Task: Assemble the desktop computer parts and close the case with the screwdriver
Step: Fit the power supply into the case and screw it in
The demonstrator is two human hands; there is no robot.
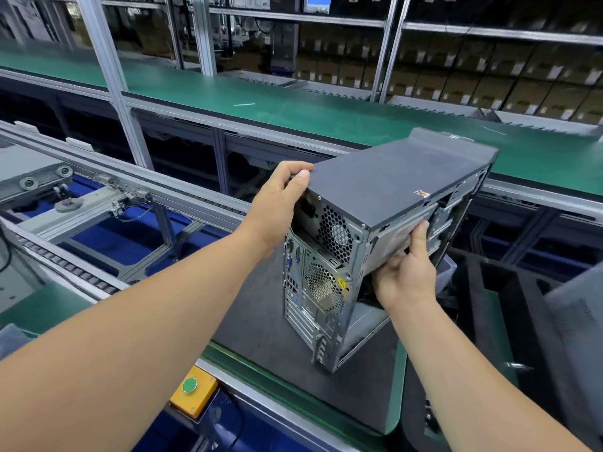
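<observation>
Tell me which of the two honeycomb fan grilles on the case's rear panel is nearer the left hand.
The upper honeycomb grille, just beside the left hand gripping the grey metal computer case. The lower grille sits further down, by the yellow warning sticker.

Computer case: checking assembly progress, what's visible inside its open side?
Inside the computer case, metal drive bays show by the right hand. Deeper parts are hidden by the top panel.

Mat (261,331) bare left of case (391,197); frame post (111,79) behind.
</observation>
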